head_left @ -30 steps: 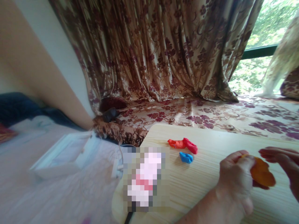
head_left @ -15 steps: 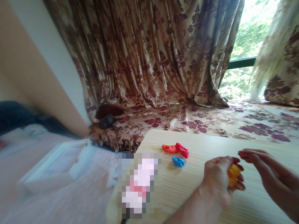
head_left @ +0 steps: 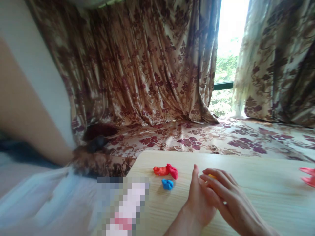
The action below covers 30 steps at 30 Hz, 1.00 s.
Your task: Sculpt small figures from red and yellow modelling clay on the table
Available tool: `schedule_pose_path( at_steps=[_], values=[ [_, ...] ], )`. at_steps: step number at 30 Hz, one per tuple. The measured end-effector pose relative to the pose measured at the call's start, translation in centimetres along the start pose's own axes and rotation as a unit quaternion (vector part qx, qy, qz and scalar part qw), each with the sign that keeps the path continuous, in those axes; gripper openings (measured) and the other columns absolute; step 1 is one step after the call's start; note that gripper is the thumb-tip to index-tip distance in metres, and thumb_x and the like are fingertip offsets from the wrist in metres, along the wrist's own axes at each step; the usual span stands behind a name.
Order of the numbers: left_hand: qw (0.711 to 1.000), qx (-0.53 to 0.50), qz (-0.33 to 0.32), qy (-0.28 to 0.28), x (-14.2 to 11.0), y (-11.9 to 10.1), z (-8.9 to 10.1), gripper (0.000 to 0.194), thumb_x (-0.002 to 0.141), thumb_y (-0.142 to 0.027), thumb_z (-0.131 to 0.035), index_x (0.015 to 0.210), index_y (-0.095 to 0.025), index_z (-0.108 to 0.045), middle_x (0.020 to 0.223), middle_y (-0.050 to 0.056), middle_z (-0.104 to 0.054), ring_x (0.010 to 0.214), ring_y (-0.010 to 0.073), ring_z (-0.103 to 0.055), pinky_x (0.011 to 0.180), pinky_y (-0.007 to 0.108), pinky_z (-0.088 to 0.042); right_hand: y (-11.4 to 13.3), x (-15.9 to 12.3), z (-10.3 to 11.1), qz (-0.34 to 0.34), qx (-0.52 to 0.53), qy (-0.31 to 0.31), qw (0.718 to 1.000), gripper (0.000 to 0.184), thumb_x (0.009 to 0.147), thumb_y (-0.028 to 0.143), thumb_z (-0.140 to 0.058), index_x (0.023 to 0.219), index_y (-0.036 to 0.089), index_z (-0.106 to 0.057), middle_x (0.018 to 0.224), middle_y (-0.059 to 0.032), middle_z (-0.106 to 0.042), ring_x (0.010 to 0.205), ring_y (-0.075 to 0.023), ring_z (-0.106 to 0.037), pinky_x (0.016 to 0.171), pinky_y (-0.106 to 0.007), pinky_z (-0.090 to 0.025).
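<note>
Above the wooden table, my left hand (head_left: pixel 199 201) cups a lump of yellow modelling clay (head_left: pixel 212 176), thumb pointing up. My right hand (head_left: pixel 227 193) lies over it with the fingers bent across the left palm, so the clay is pressed between both hands. Just a bit of yellow shows between the fingers; its shape is hidden. To the left on the tabletop lie an orange piece of clay (head_left: pixel 160 170) and a red piece (head_left: pixel 172 171), touching end to end. A blue clay lump (head_left: pixel 167 184) rests nearer to me, apart from them.
The light wooden table (head_left: pixel 265 183) has a blurred-out pinkish-white item (head_left: pixel 128 203) at its left edge. At the far right, a pink object with two prongs (head_left: pixel 307 177) is partly cut off. Behind stand a flower-patterned ledge (head_left: pixel 197 136) and curtains (head_left: pixel 147 72).
My right hand has come down onto the left, covering the yellow clay that was exposed in my left hand. The view has turned right, bringing in the pink object.
</note>
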<state>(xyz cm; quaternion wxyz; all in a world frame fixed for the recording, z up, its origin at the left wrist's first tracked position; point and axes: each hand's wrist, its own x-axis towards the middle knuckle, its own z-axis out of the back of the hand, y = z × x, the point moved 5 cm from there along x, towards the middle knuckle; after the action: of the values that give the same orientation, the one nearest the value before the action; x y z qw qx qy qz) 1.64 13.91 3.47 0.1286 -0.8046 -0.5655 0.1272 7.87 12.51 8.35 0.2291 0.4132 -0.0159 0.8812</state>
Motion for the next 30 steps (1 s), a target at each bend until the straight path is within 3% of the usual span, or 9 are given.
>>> schedule_pose_path(
  at_steps=[3, 7, 12, 16, 20, 23, 26, 30],
  values=[
    [0.998, -0.009, 0.007, 0.057, -0.3, 0.2, -0.9, 0.055, 0.084, -0.055, -0.037, 0.095, -0.005, -0.06, 0.087, 0.01, -0.065, 0.076, 0.0141, -0.06, 0.07, 0.022, -0.04, -0.9, -0.2, 0.0, -0.049, -0.033, -0.012, 0.998, 0.026, 0.086, 0.022, -0.044, 0.108, 0.021, -0.058, 0.106, -0.0101, -0.059, 0.1, -0.0228, -0.054, 0.082, -0.038, -0.047],
    [0.999, 0.023, 0.016, 0.028, -0.5, 0.4, -1.2, 0.053, 0.083, -0.054, -0.041, 0.093, -0.006, -0.061, 0.082, 0.008, -0.065, 0.075, 0.0144, -0.059, 0.072, 0.025, -0.039, -3.4, -0.5, 0.7, -0.134, -0.001, -0.04, 0.99, 0.02, 0.088, 0.026, -0.041, 0.096, 0.019, -0.058, 0.097, -0.0091, -0.058, 0.088, -0.0192, -0.056, 0.073, -0.032, -0.048],
    [0.995, 0.08, 0.048, 0.016, 0.0, 1.2, -0.7, 0.061, 0.083, -0.057, -0.037, 0.107, -0.004, -0.057, 0.101, 0.014, -0.063, 0.087, 0.0202, -0.058, 0.078, 0.032, -0.04, -5.2, -0.5, 1.6, -0.209, 0.08, -0.094, 0.97, 0.028, 0.09, 0.03, -0.039, 0.064, 0.019, -0.044, 0.064, 0.0008, -0.046, 0.057, -0.0112, -0.047, 0.055, -0.023, -0.039],
    [0.993, 0.095, 0.058, -0.03, 0.4, 1.3, 0.4, 0.07, 0.08, -0.063, -0.033, 0.118, -0.006, -0.05, 0.127, 0.017, -0.049, 0.107, 0.025, -0.051, 0.085, 0.034, -0.037, -5.6, -0.7, 2.1, -0.241, 0.099, -0.143, 0.955, 0.037, 0.091, 0.033, -0.035, 0.057, 0.02, -0.032, 0.053, 0.0053, -0.034, 0.047, -0.0087, -0.036, 0.048, -0.022, -0.03],
    [0.993, 0.091, 0.071, 0.002, 0.4, 1.4, 0.1, 0.069, 0.081, -0.062, -0.032, 0.119, -0.007, -0.05, 0.127, 0.017, -0.049, 0.115, 0.0258, -0.047, 0.089, 0.034, -0.037, -4.7, -0.6, 1.6, -0.246, 0.131, -0.134, 0.951, 0.038, 0.092, 0.034, -0.033, 0.057, 0.02, -0.032, 0.049, 0.0057, -0.035, 0.045, -0.0083, -0.035, 0.046, -0.022, -0.028],
    [0.994, 0.069, 0.082, 0.036, 0.4, 1.8, -0.4, 0.06, 0.084, -0.055, -0.034, 0.113, -0.007, -0.055, 0.116, 0.016, -0.058, 0.112, 0.0248, -0.05, 0.089, 0.033, -0.039, -3.2, -0.4, 0.8, -0.227, 0.152, -0.095, 0.957, 0.035, 0.093, 0.032, -0.032, 0.06, 0.02, -0.038, 0.052, 0.0044, -0.041, 0.047, -0.0091, -0.04, 0.048, -0.022, -0.031],
    [0.997, 0.015, 0.057, 0.042, 0.6, 1.8, -0.2, 0.046, 0.088, -0.043, -0.035, 0.105, -0.007, -0.059, 0.106, 0.013, -0.063, 0.105, 0.0195, -0.056, 0.086, 0.026, -0.042, -1.8, 0.0, 0.2, -0.19, 0.141, -0.039, 0.971, 0.025, 0.093, 0.025, -0.032, 0.076, 0.019, -0.049, 0.068, 0.0001, -0.053, 0.065, -0.0129, -0.05, 0.063, -0.025, -0.04],
    [0.997, -0.068, 0.04, -0.028, 1.1, 1.6, 1.1, 0.033, 0.09, -0.03, -0.036, 0.097, -0.007, -0.06, 0.094, 0.01, -0.066, 0.087, 0.0109, -0.063, 0.074, 0.017, -0.048, -1.7, 0.2, 0.5, -0.164, 0.055, -0.027, 0.985, 0.016, 0.089, 0.018, -0.039, 0.094, 0.021, -0.054, 0.093, -0.005, -0.058, 0.088, -0.0191, -0.05, 0.085, -0.038, -0.037]
  ],
)
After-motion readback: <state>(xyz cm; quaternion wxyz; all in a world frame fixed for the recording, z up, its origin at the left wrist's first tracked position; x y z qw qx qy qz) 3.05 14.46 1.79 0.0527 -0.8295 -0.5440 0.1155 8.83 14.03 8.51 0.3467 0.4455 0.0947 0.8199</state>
